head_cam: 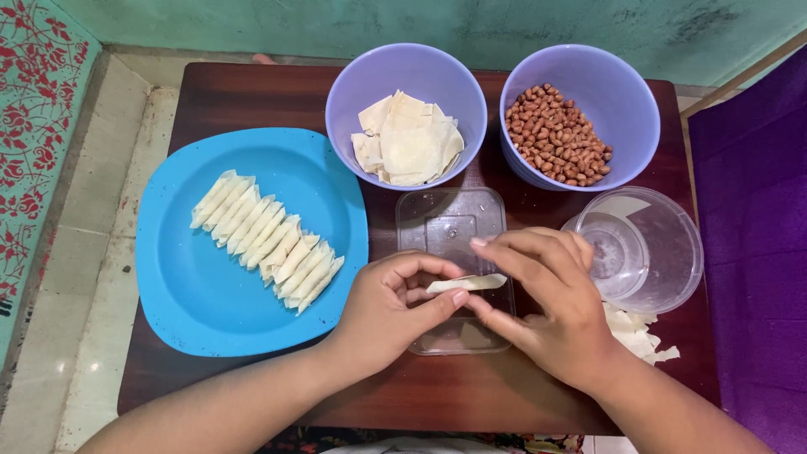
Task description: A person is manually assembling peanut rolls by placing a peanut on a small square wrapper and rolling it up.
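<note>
At the lower centre of the frame, the left hand [388, 311] and the right hand [551, 307] both pinch a thin, pale rolled dough wrapper [467, 283], narrow and flat, lying level between the fingertips above a clear plastic rectangular lid [445, 220] on the dark brown wooden table [252, 92].

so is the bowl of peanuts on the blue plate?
No. The bowl of peanuts stands on the wooden table at the far right, apart from the blue plate, which holds only rolled wrappers.
</note>
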